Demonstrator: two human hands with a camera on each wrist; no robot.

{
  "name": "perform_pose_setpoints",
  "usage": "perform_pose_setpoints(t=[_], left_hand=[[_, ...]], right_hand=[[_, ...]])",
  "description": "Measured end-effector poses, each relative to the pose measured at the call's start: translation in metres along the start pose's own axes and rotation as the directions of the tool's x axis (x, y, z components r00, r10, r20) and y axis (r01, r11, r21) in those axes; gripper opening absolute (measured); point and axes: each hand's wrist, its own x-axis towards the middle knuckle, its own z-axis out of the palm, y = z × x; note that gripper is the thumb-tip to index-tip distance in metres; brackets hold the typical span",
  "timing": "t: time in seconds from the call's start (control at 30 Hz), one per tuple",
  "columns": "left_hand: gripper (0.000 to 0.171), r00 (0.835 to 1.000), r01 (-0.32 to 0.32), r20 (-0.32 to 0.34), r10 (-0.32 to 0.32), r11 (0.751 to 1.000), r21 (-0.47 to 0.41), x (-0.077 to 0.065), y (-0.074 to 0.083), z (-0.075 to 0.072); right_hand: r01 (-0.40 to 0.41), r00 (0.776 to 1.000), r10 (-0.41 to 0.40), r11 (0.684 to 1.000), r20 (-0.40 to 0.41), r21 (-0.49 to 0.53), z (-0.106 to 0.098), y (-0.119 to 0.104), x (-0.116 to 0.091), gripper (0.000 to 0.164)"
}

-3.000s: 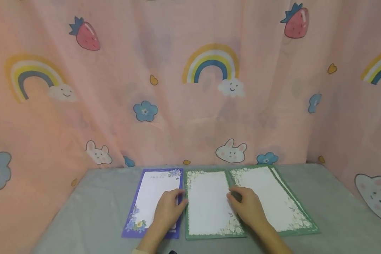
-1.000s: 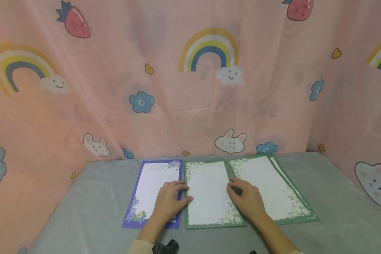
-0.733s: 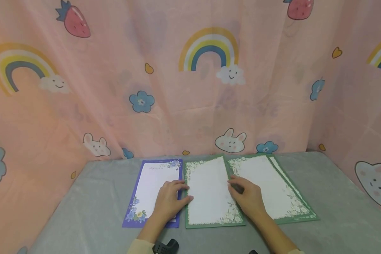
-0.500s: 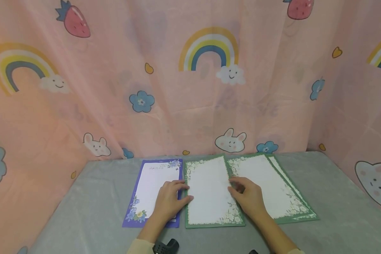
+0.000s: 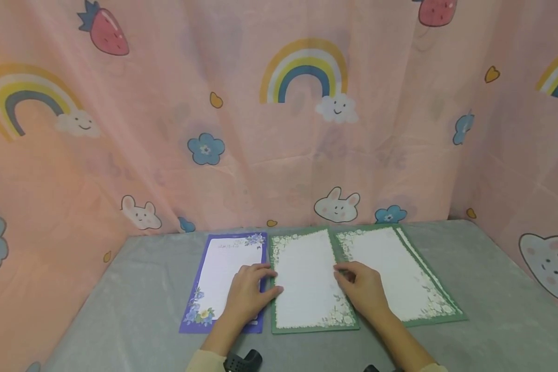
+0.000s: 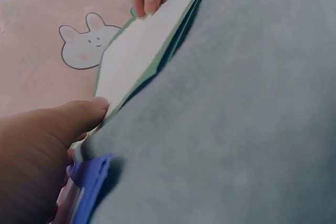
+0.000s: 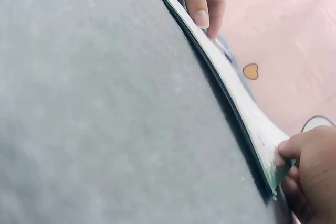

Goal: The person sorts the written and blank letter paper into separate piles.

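Observation:
In the middle of the head view lies a small stack of green-bordered letter paper [image 5: 304, 289], white inside with pale flowers. My right hand [image 5: 365, 292] pinches its right edge; the right wrist view has the thumb on top, fingers curled below, and the paper [image 7: 247, 114] bending upward there. My left hand [image 5: 248, 292] spans the purple-bordered flowered sheet [image 5: 218, 274], its thumb and index fingertips on the left edge of the middle stack. That thumb [image 6: 97, 106] lies straight on the paper in the left wrist view.
To the right lies another green-bordered stack [image 5: 386, 258] of paper, its sheets slightly fanned. A grey cloth [image 5: 135, 299] covers the table. Behind it hangs a pink curtain [image 5: 242, 191] printed with rainbows and rabbits. A dark wrist device [image 5: 244, 360] sits at my left sleeve.
The head view has tipped down slightly. My left thumb has slid onto the middle stack's edge since the first frame. The top right corner of that stack has risen a little under my right hand.

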Motion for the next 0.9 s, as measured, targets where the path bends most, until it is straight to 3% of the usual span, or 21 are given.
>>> perform_pose_setpoints(t=[0.23, 0.4, 0.53, 0.77, 0.9], left_hand=[[0.031, 1.0, -0.026, -0.01, 0.026, 1.0, 0.011, -0.001, 0.002, -0.003], [0.032, 1.0, -0.012, 0.002, 0.012, 1.0, 0.005, -0.001, 0.002, -0.003], [0.033, 1.0, -0.004, 0.011, 0.004, 1.0, -0.005, 0.0, 0.003, -0.002], [0.029, 0.998, 0.058, 0.024, -0.056, 0.991, -0.121, 0.003, 0.004, -0.008], [0.026, 0.994, 0.107, 0.059, -0.094, 0.954, -0.282, 0.005, 0.006, -0.015]], right_hand=[[0.002, 0.999, 0.001, 0.998, 0.034, -0.069, -0.005, -0.01, 0.002, 0.012], [-0.033, 0.999, 0.032, 0.999, 0.033, 0.01, -0.006, -0.012, 0.003, 0.014], [-0.117, 0.992, 0.113, 0.988, 0.051, 0.096, -0.009, -0.013, 0.005, 0.015], [-0.308, 0.949, 0.277, 0.919, 0.152, 0.247, -0.02, -0.015, 0.011, 0.017], [-0.378, 0.924, 0.328, 0.868, 0.199, 0.324, -0.029, -0.02, 0.013, 0.022]])
